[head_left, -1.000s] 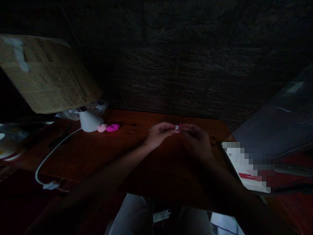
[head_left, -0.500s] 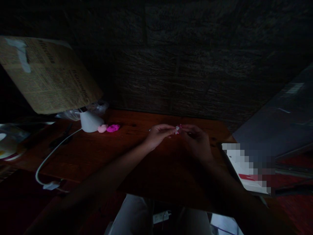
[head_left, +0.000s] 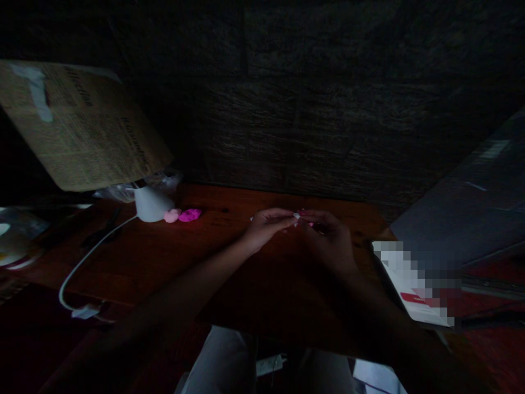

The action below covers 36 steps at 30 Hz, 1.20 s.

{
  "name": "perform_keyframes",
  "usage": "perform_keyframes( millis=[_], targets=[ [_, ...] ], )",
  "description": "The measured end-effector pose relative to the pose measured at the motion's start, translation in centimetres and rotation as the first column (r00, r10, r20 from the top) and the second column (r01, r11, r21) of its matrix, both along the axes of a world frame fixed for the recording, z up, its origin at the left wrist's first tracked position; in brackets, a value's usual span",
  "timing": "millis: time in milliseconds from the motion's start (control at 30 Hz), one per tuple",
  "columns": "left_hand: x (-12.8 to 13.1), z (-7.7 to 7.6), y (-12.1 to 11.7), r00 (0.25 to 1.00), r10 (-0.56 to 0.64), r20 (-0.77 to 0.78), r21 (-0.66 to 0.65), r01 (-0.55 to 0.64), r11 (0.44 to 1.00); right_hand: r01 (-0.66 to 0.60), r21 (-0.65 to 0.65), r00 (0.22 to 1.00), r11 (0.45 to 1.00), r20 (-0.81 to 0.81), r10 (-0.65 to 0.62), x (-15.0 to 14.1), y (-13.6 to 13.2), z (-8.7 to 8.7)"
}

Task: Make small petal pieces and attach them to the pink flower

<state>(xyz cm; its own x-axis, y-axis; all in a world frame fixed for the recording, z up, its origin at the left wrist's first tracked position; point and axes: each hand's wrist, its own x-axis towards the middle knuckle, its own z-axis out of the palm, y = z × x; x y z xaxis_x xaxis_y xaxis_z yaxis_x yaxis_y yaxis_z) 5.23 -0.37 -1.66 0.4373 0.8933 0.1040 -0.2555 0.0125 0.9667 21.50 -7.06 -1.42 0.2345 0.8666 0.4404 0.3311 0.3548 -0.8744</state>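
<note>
My left hand (head_left: pixel 266 225) and my right hand (head_left: pixel 328 238) meet fingertip to fingertip above the dark wooden table (head_left: pixel 172 262). Between them they pinch a tiny white and pink piece (head_left: pixel 297 217), too small and dim to name. Both hands have their fingers closed on it. Two soft lumps lie further left on the table, a pale pink lump (head_left: pixel 171 215) and a bright magenta lump (head_left: pixel 190 214), apart from my hands.
A white lamp base (head_left: pixel 150 203) with a cable (head_left: pixel 77 268) stands at the back left under a tilted newspaper-covered shade (head_left: pixel 77 131). A plate (head_left: pixel 12 246) sits at the far left. A white booklet (head_left: pixel 414 284) lies on the right. A dark wall rises behind.
My right hand has turned slightly, so less of the pink piece shows between the fingertips. My left hand stays in place.
</note>
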Motion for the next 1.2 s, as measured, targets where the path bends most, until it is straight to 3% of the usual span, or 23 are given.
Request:
perform_keyframes(
  millis=[267,533,1200],
  targets=[
    [-0.06,-0.15,0.09,0.999,-0.044,0.031,-0.025,0.045,0.999,-0.008,0.029,0.999,1.000,-0.041,0.009,0.14,0.28,-0.20],
    [0.07,-0.01,0.00,0.999,0.023,0.038,0.105,-0.027,0.994,-0.017,0.031,1.000,0.999,-0.018,0.017,-0.05,-0.06,0.25],
    [-0.43,-0.04,0.18,0.999,0.007,-0.039,0.353,0.008,0.936,-0.091,0.084,0.996,0.992,-0.001,0.091,0.18,0.35,-0.60]
  ],
)
